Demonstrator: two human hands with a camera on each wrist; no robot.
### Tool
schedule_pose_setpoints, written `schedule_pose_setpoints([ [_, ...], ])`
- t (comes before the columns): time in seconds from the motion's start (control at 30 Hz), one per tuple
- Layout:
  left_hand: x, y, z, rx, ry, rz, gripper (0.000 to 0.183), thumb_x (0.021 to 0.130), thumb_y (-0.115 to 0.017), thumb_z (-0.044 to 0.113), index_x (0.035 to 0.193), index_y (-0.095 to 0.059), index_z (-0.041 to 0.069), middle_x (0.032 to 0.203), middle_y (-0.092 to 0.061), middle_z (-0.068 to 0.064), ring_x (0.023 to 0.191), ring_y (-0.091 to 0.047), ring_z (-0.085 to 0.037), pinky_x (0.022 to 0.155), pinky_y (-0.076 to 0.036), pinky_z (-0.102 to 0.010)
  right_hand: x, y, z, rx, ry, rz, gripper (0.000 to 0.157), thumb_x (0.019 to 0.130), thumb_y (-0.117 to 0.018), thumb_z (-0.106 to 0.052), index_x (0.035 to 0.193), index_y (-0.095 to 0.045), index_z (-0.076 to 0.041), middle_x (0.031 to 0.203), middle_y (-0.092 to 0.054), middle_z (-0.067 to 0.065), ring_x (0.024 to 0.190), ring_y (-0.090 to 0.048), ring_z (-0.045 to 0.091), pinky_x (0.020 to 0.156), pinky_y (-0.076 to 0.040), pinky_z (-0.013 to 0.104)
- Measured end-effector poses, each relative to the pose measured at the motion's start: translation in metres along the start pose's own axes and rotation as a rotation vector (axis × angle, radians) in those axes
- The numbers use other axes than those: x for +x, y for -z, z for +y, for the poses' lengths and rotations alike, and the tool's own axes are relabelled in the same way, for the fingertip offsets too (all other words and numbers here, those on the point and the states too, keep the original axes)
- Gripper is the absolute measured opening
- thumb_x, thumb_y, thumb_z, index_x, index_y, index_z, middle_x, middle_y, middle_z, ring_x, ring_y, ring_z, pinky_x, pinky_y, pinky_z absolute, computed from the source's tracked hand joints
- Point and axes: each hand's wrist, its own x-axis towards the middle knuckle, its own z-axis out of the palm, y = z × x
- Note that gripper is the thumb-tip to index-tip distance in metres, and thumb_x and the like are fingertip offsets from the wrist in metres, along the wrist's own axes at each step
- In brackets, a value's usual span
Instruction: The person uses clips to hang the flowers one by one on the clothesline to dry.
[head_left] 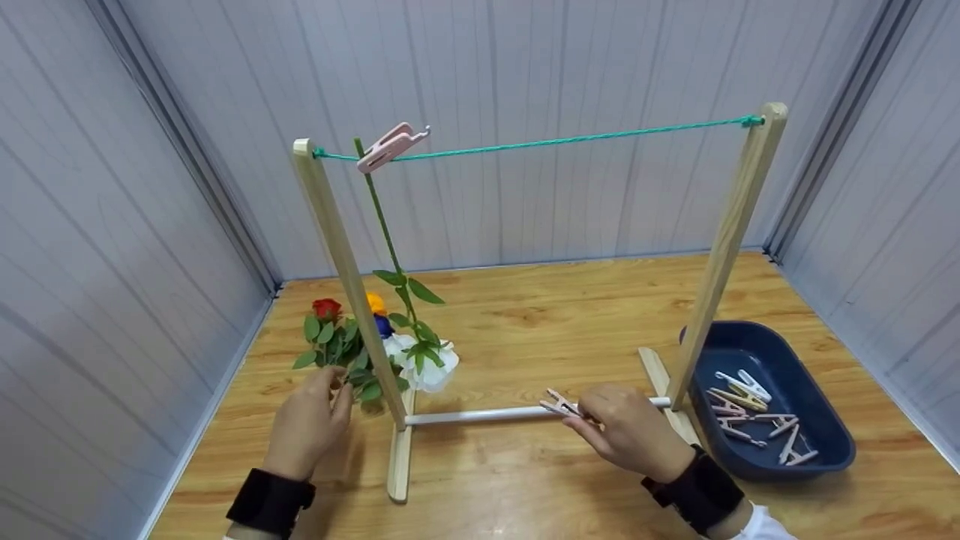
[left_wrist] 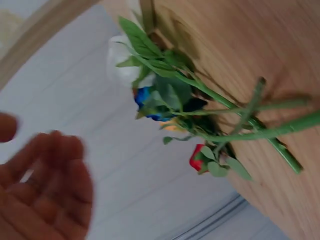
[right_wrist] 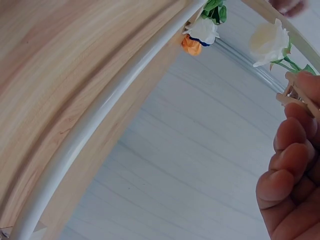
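Observation:
My right hand (head_left: pixel 626 427) pinches a pale pink clothespin (head_left: pixel 559 405) between thumb and fingers, above the white crossbar. My left hand (head_left: pixel 307 420) is beside the rack's left post, its fingers loosely bent and holding nothing. In the left wrist view it appears apart from a bunch of artificial roses on the table: a red rose (left_wrist: pixel 197 158), a blue one (left_wrist: pixel 146 102), an orange one and a white one, their green stems (left_wrist: pixel 270 132) crossing. A white rose (head_left: pixel 439 369) hangs head down from the green cord (head_left: pixel 510 148), its stem held by a pink clothespin (head_left: pixel 386 148).
A wooden rack with a left post (head_left: pixel 341 247), a right post (head_left: pixel 727 247) and a white crossbar (head_left: pixel 480 415) stands between the hands. At the right is a dark blue basin (head_left: pixel 814 390) with several pink, white and yellow clothespins inside. Pale panel walls surround the table.

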Motion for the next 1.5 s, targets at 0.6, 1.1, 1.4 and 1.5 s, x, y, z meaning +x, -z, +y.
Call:
schedule_pose_setpoints([
  [0.6,-0.001,-0.018,-0.036,0.153,0.074,-0.301,0.025,0.1,-0.07,0.004,0.119,-0.069,-0.013,0.098,-0.069,-0.027,0.087,-0.072,-0.046,0.076,-0.06,-0.059,-0.001,-0.002,-0.001,0.015,-0.007,-0.007,0.033,0.093,-0.085,-0.016,0.077,-0.056,-0.016,0.066,-0.045,-0.01,0.065,-0.034,-0.002,0.06,-0.03,0.016],
  [1.1,-0.005,-0.03,-0.042,0.201,-0.008,-0.279,0.008,0.096,-0.071,-0.006,0.089,-0.069,-0.003,0.08,-0.067,-0.019,0.076,-0.069,-0.041,0.071,-0.058,-0.055,-0.004,-0.005,0.001,-0.002,0.009,-0.009,0.032,0.093,-0.084,-0.019,0.077,-0.056,-0.017,0.068,-0.046,-0.01,0.065,-0.039,0.0,0.06,-0.034,0.019],
  [1.4,0.005,-0.02,-0.044,0.209,0.047,-0.211,0.014,0.097,-0.068,0.0,0.101,-0.066,-0.013,0.087,-0.065,-0.028,0.075,-0.067,-0.047,0.068,-0.058,-0.059,-0.003,-0.004,0.001,-0.012,0.008,-0.009,0.033,0.092,-0.085,-0.019,0.077,-0.056,-0.017,0.067,-0.046,-0.01,0.065,-0.036,-0.001,0.059,-0.031,0.017],
  [1.5,0.009,-0.017,-0.046,0.212,0.076,-0.227,0.011,0.096,-0.066,-0.002,0.091,-0.065,-0.012,0.08,-0.066,-0.026,0.069,-0.067,-0.044,0.063,-0.058,-0.056,-0.003,-0.004,0.001,-0.012,0.012,-0.005,0.034,0.092,-0.085,-0.019,0.076,-0.055,-0.016,0.067,-0.046,-0.01,0.065,-0.036,-0.001,0.058,-0.031,0.017],
])
